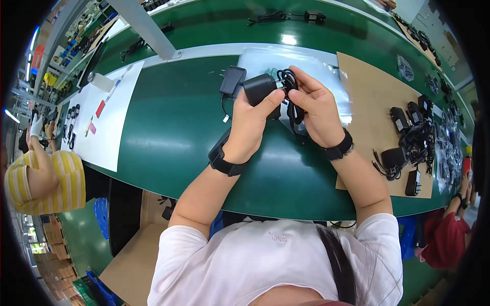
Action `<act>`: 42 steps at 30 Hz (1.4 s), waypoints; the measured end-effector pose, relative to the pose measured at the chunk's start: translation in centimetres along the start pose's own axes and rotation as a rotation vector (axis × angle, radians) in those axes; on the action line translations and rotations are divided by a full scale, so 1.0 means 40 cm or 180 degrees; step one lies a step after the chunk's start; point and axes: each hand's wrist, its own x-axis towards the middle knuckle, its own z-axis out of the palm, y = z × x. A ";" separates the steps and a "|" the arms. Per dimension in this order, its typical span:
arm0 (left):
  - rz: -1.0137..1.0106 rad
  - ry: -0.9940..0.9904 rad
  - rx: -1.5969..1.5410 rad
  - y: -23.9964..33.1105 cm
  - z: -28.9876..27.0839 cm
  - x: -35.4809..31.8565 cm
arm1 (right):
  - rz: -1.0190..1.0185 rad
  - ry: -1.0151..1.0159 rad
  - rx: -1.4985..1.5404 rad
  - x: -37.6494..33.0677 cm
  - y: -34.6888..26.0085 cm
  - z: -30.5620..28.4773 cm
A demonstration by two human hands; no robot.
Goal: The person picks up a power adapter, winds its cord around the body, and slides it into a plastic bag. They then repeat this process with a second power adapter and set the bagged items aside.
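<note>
Above the green bench, my left hand (251,120) is closed around a black power adapter (259,88), its prong end turned toward my other hand. My right hand (320,109) pinches the adapter's coiled black cable (294,113) between thumb and fingers. The two hands nearly meet at the prongs. Just beyond my left hand lies another black adapter (233,80), its cord trailing toward me. Clear plastic bags (326,76) lie under and behind my hands, partly hidden by them.
On the right, a brown cardboard sheet (365,102) carries several black adapters (400,120) with tangled cords; bagged ones (449,148) lie beyond. A white sheet (120,122) with markers lies left. A metal post (145,30) rises at the back. Co-workers sit left (48,181) and right (446,234).
</note>
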 end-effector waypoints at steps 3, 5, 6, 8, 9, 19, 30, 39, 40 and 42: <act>-0.0048 -0.0194 0.0183 -0.002 -0.022 -0.001 | 0.0106 -0.0113 -0.0461 0.001 0.006 -0.002; -0.0020 -0.0135 0.0151 -0.009 -0.026 -0.004 | -0.0050 -0.0196 -0.0925 -0.004 0.023 0.004; 0.0015 -0.0097 0.0138 -0.012 -0.027 -0.005 | -0.0233 -0.0276 -0.1376 -0.008 0.030 0.008; -0.0013 -0.0056 0.0138 -0.018 -0.037 -0.003 | -0.0268 -0.0323 -0.1307 -0.024 0.042 0.026; -0.0034 -0.0029 0.0156 -0.020 -0.042 -0.005 | -0.0323 -0.0362 -0.1226 -0.030 0.047 0.031; 0.0466 -0.0067 0.0446 -0.026 -0.046 -0.017 | -0.1172 -0.0720 -0.2426 -0.051 0.049 0.041; 0.3129 0.0568 0.2020 0.032 -0.052 -0.029 | 0.0487 -0.0568 -0.1286 -0.058 -0.007 0.032; 0.1967 -0.0209 0.1459 -0.036 0.007 -0.088 | 0.0800 0.0022 0.0505 -0.058 0.007 0.029; 0.1694 -0.0047 0.1166 -0.036 0.013 -0.086 | 0.0725 0.0110 0.0464 -0.069 -0.001 0.041; 0.1476 0.0211 0.0843 -0.037 0.030 -0.092 | 0.0415 0.0097 0.0272 -0.068 0.014 0.044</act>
